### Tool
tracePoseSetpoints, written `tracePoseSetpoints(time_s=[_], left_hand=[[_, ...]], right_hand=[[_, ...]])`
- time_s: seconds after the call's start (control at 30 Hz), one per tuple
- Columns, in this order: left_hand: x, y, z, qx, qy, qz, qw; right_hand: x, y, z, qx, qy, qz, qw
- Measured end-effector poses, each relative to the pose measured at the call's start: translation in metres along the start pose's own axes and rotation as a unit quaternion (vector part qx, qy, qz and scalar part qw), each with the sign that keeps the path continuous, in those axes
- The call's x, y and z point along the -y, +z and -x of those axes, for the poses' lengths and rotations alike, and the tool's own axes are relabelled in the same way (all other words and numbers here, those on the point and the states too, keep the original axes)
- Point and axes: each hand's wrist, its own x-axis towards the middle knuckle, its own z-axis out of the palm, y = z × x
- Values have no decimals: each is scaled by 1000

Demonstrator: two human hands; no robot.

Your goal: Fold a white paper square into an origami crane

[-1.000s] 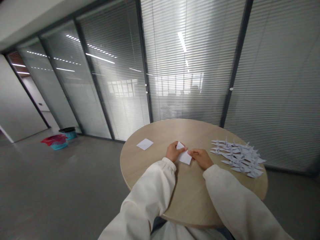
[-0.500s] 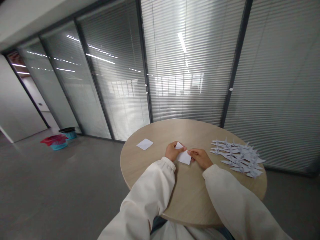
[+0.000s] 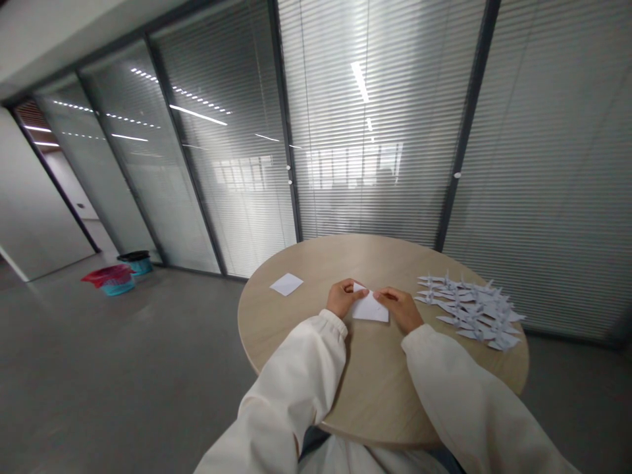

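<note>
Between my hands is a small white sheet of paper [image 3: 370, 311], its near edge running roughly level above the tabletop. My left hand [image 3: 344, 298] pinches its upper left part, thumb lying on the face of the paper. At the upper right, my right hand [image 3: 399, 307] grips it with thumb and fingers. The fingers behind the paper are partly hidden, and its fold lines are too faint to make out. Off to the left lies another white paper square [image 3: 287, 284], flat on the table and apart from both hands.
A round wooden table [image 3: 365, 395] stands in front of me. Several folded white paper cranes [image 3: 476, 313] sit in rows at its right side. Glass partitions with blinds [image 3: 375, 204] rise behind it. Two bins, one with a red liner [image 3: 109, 276], one with a black liner [image 3: 133, 257], stand on the left floor.
The held paper has turned from a slant so that its near edge lies level. My right hand has shifted slightly right and up; my left hand stays nearly in place.
</note>
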Motion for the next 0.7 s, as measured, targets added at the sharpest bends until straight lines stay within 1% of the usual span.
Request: tracePoseSetpoints(time_s=[0.1, 0.2, 0.33, 0.43, 0.6, 0.7], left_hand=[[0, 1, 1, 10, -8, -1, 1000], [-1, 2, 0, 19, -2, -9, 1000], [0, 1, -2, -13, 6, -51, 999], [0, 0, -3, -26, 8, -54, 998], [-2, -3, -1, -46, 38, -53, 997], [-2, -3, -1, -42, 40, -39, 998]], right_hand=[[-2, 0, -1, -4, -7, 24, 1000], [-5, -2, -2, -17, -16, 44, 999], [-9, -3, -3, -21, -26, 58, 998], [-9, -2, -3, -21, -22, 35, 999], [-7, -1, -3, -24, 13, -32, 999], [-10, -3, -4, -32, 23, -46, 998]])
